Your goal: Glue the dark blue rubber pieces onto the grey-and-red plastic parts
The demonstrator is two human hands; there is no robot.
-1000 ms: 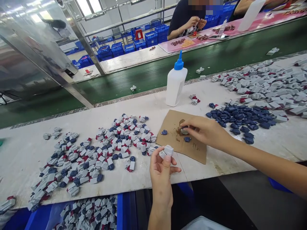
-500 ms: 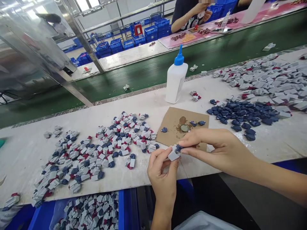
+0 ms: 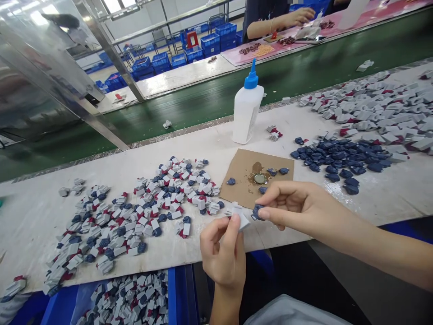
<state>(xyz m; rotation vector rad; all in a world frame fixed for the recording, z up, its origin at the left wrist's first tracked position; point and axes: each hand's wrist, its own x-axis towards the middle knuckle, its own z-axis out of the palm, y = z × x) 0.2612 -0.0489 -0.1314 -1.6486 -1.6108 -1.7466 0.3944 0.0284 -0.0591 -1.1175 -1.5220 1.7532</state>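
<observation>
My left hand (image 3: 221,253) pinches a small grey plastic part (image 3: 241,218) at the table's front edge. Just to its right, my right hand (image 3: 297,205) pinches a small dark blue piece (image 3: 257,211), a finger's width from the grey part. Behind both hands lies a brown cardboard square (image 3: 243,174) with a glue puddle and a metal cap (image 3: 260,178), and a few blue pieces (image 3: 278,171) on it. A white glue bottle with a blue nozzle (image 3: 246,110) stands behind the cardboard.
A pile of assembled grey, red and blue parts (image 3: 135,212) spreads at left. Loose blue pieces (image 3: 338,158) and grey parts (image 3: 379,115) lie at right. A blue bin of parts (image 3: 125,300) sits below the table edge. Another person (image 3: 270,20) works across the green conveyor (image 3: 203,104).
My right hand left the cardboard with a blue piece and came to the grey part in my left hand. Both hands have since shifted slightly, the blue piece now just apart from the grey part.
</observation>
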